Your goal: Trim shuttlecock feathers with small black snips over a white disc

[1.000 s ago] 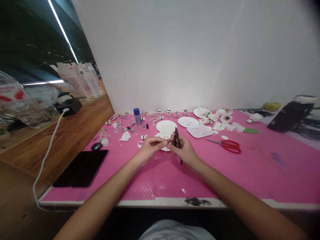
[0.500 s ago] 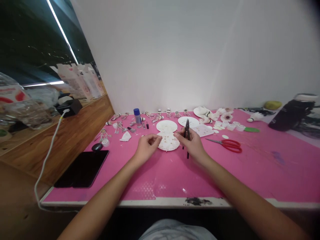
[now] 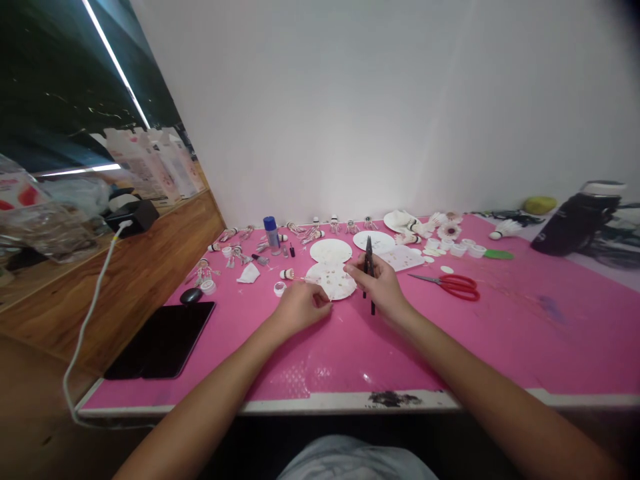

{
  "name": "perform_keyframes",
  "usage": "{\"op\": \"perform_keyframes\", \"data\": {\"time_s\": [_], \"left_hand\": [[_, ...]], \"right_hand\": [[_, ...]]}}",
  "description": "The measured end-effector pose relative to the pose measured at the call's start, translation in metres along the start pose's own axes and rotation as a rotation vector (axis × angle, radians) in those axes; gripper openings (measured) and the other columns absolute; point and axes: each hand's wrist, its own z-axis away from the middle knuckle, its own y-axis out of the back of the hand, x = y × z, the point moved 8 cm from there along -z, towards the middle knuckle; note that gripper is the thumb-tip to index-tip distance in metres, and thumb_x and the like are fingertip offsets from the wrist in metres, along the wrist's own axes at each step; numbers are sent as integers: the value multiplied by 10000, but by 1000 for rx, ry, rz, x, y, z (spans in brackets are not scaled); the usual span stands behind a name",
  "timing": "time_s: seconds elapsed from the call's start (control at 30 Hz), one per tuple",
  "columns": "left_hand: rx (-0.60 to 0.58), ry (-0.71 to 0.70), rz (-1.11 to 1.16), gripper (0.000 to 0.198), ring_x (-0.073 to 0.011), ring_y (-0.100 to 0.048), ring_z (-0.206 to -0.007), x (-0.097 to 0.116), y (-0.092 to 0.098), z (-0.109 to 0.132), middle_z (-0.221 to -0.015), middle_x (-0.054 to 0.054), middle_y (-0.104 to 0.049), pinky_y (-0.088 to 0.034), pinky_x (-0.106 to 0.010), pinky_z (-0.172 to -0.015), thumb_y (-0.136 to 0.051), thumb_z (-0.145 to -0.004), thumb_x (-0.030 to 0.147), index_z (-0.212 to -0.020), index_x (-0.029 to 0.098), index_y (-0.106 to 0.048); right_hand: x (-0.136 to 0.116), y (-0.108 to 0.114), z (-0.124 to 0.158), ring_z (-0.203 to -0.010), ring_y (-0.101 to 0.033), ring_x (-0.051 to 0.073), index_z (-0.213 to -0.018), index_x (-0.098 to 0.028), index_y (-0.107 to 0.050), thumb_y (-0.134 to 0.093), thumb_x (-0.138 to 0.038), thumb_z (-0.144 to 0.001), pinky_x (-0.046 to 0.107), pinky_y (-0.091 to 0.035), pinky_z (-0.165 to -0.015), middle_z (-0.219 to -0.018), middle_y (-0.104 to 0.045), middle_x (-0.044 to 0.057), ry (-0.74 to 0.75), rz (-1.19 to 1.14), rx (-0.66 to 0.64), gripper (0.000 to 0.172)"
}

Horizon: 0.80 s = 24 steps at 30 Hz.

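While a small shuttlecock [image 3: 287, 273] lies just off to the left, the left hand [image 3: 303, 307] sits lower than a moment ago, its fingers curled loosely at the lower edge of a speckled paper disc [image 3: 333, 283]; whether they pinch anything cannot be told. A plain disc [image 3: 331, 251] lies just beyond. The right hand [image 3: 375, 281], beside the speckled disc's right edge, has its fingers pressed around upright black snips [image 3: 369, 263]. Further right, red scissors [image 3: 460, 287] lie on the pink mat [image 3: 400, 353].
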Motion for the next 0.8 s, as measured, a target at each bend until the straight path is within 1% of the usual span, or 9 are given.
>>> {"op": "perform_keyframes", "data": {"time_s": [0.1, 0.17, 0.3, 0.43, 0.6, 0.8], "left_hand": [[5, 22, -31, 148, -198, -660, -681, 0, -1, 0, -755, -74, -771, -414, -284, -601, -685, -790, 281, -758, 182, -790], [4, 23, -37, 163, -199, -658, -680, 1, -3, 0, -756, -77, -773, -419, -285, -605, -675, -801, 286, -753, 183, -791], [-9, 32, -89, 183, -207, -665, -687, 2, -6, 0, -768, -84, -781, -422, -293, -614, -666, -812, 300, -764, 188, -802], [10, 37, -141, 199, -216, -671, -684, 4, -7, 0, -757, -93, -780, -414, -302, -617, -662, -822, 309, -756, 186, -803], [42, 59, -195, 216, -228, -652, -663, 4, -9, -1, -729, -100, -766, -406, -314, -616, -645, -840, 307, -734, 188, -792], [55, 62, -175, 211, -237, -644, -654, 1, -10, 0, -713, -99, -752, -401, -320, -621, -647, -843, 300, -727, 186, -782]], "right_hand": [[0, -1, 1, -653, -439, 119, -864, -234, -512, -889, -487, -681, 270, -318, -570, -813, -561, -20, -2, -8, -15, 489], [1, -1, 1, -652, -434, 118, -875, -234, -519, -885, -479, -692, 271, -321, -571, -828, -568, -16, -8, -8, -16, 478], [0, -1, 3, -645, -431, 123, -871, -236, -520, -892, -497, -678, 276, -310, -567, -797, -559, -22, -8, 0, -12, 494], [-4, -4, 5, -637, -425, 128, -853, -238, -514, -883, -518, -687, 278, -309, -566, -745, -514, -33, -4, 21, -17, 492], [-4, -5, 4, -633, -417, 125, -862, -236, -524, -888, -512, -679, 280, -309, -563, -727, -508, -38, -4, 20, -22, 492], [-2, -5, 3, -619, -401, 121, -882, -231, -536, -877, -510, -695, 280, -303, -561, -696, -489, -50, -15, 19, -39, 479]]}}
